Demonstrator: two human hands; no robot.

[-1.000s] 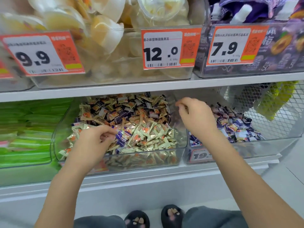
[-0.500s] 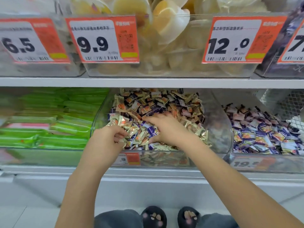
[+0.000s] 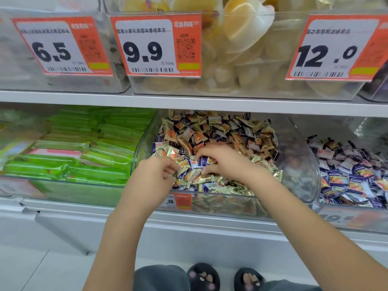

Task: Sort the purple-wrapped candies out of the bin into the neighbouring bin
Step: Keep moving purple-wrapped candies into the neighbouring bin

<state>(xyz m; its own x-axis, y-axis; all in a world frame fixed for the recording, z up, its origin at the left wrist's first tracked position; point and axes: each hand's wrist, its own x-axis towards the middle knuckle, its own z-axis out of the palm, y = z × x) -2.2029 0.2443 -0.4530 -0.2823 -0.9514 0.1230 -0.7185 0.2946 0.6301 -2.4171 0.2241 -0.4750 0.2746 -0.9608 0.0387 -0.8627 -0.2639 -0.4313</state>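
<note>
A clear middle bin [image 3: 144, 143] on the lower shelf holds a heap of gold-wrapped candies [image 3: 212, 133] mixed with purple-wrapped ones. My right hand [image 3: 228, 162] reaches into the heap, its fingers and thumb pinching a purple-wrapped candy [image 3: 200, 161]. My left hand [image 3: 154, 177] is curled at the bin's front left, and its fingertips pinch a gold-wrapped candy [image 3: 182, 169]. The neighbouring bin [image 3: 346, 219] on the right holds a pile of purple-wrapped candies [image 3: 346, 175].
A bin of green packets [image 3: 94, 156] stands to the left. The upper shelf [image 3: 189, 101] hangs low over the bins, carrying jelly-cup bins with orange price tags [image 3: 155, 45]. A curved clear wall [image 3: 300, 164] separates the two candy bins. My slippered feet [image 3: 203, 278] are on the floor below.
My right hand came back from the right bin into the middle bin and now pinches a purple candy. The view shifted left. My left hand stayed curled at the bin's front.
</note>
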